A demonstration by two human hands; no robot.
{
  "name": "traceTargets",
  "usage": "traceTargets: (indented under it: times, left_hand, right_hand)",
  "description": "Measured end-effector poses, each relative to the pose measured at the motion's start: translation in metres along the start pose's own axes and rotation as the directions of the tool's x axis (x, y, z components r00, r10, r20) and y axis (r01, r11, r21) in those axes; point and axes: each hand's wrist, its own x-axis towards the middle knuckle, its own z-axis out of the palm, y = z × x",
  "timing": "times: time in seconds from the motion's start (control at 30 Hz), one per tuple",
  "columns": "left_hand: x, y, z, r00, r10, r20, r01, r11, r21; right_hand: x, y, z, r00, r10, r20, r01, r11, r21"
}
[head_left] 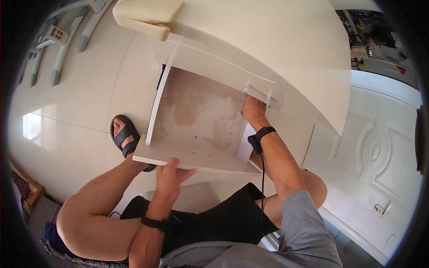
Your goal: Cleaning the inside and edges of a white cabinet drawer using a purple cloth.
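Observation:
A white drawer (197,114) is pulled out of a white desk or cabinet in front of me, and brownish stains mark its bottom. My left hand (169,181) is at the outer edge of the drawer front (201,164), one finger hooked over the top and the thumb spread along it. At the drawer's right side, toward the back, my right hand (254,109) is curled closed against a clear rectangular plastic item (258,90). Its fingertips are hidden, and what the item is cannot be made out. A few small dark specks lie on the drawer bottom.
The white desktop (268,30) overhangs the drawer's back, with a cream cushioned pad (147,16) at its left. A white panelled door (375,150) stands at right. Metal equipment legs (67,47) rest on the tiled floor. A black cable (263,187) hangs from my right wrist.

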Motion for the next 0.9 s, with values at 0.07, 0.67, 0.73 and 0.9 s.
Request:
traceTargets:
  times: [0.07,0.67,0.73,0.9]
  left_hand:
    - [0.002,-0.002,-0.001,1.000,0.007,-0.005,-0.007,1.000,-0.002]
    - [-0.001,0.001,0.008,1.000,-0.028,-0.012,0.027,0.999,-0.040]
    - [-0.001,0.002,0.007,0.999,-0.032,-0.023,0.030,0.998,-0.053]
    - [0.001,0.002,0.004,1.000,-0.010,-0.023,0.008,0.997,-0.078]
  right_hand:
    - [0.003,-0.004,-0.007,0.999,-0.008,-0.045,0.008,1.000,-0.012]
    - [-0.007,0.003,-0.012,0.989,-0.039,0.145,0.042,0.999,-0.016]
    - [-0.004,0.000,-0.012,0.969,0.042,0.242,-0.064,0.994,0.084]
    - [-0.004,-0.004,-0.019,0.938,0.055,0.344,-0.052,0.998,-0.016]
